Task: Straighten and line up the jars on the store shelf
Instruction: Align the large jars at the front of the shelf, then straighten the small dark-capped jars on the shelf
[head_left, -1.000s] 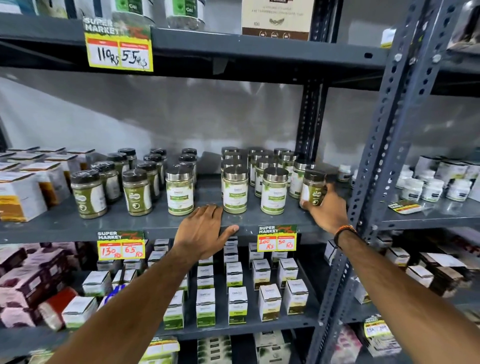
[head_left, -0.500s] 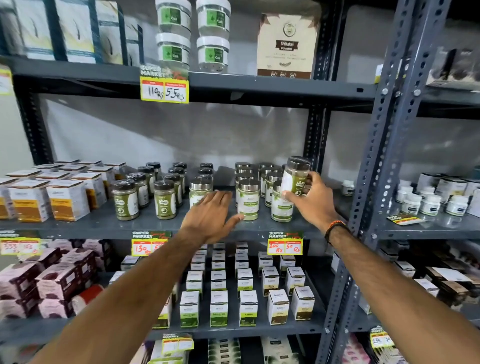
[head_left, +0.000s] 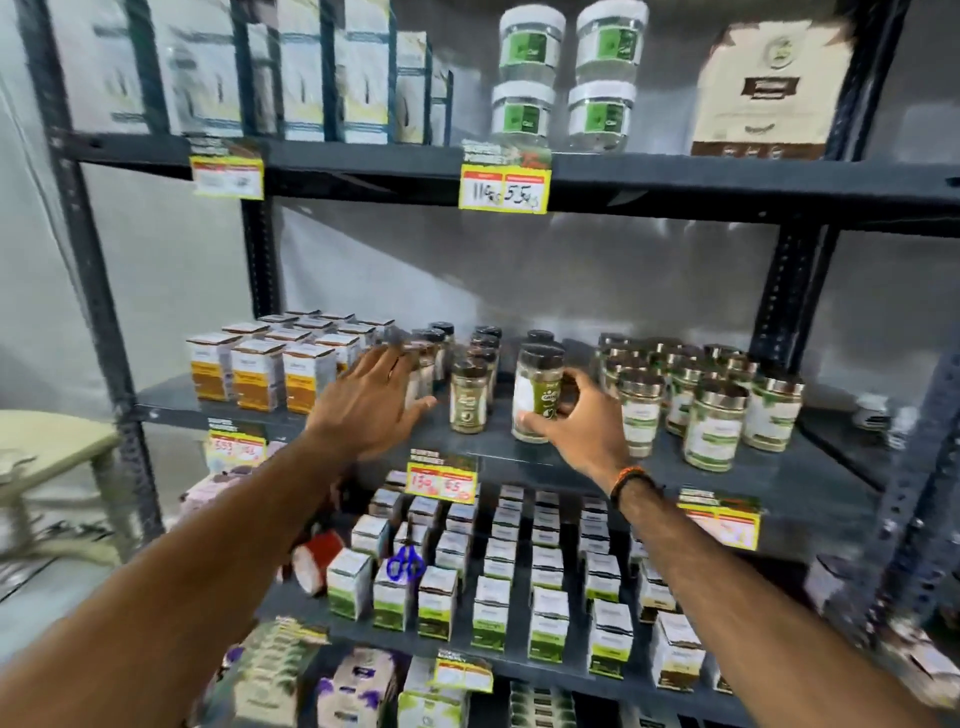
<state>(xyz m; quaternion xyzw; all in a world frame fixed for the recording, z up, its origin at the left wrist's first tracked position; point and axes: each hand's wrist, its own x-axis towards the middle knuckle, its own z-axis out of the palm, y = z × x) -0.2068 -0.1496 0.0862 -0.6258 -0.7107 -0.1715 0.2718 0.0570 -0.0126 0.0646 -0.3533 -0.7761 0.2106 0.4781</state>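
On the middle shelf (head_left: 519, 447) stand rows of dark-lidded green jars (head_left: 469, 397) and, to the right, a group of silver-lidded jars (head_left: 714, 423). My right hand (head_left: 582, 421) grips one dark-lidded jar (head_left: 537, 389) with a green and white label, held at the front of the shelf between the two groups, slightly tilted. My left hand (head_left: 371, 402) is spread flat with fingers apart, hovering at the left rows of dark-lidded jars and partly hiding them. It holds nothing.
Orange and white boxes (head_left: 257, 374) fill the shelf's left end. Small white and green boxes (head_left: 493, 582) line the shelf below. The upper shelf holds white-lidded tubs (head_left: 566, 78) and cartons. Steel uprights (head_left: 914, 467) stand at right; a pale stool (head_left: 52, 457) at left.
My right hand has carried the jar from the right end of the shelf leftward to the gap beside the dark-lidded rows. My left hand rose from the shelf edge toward the left jars.
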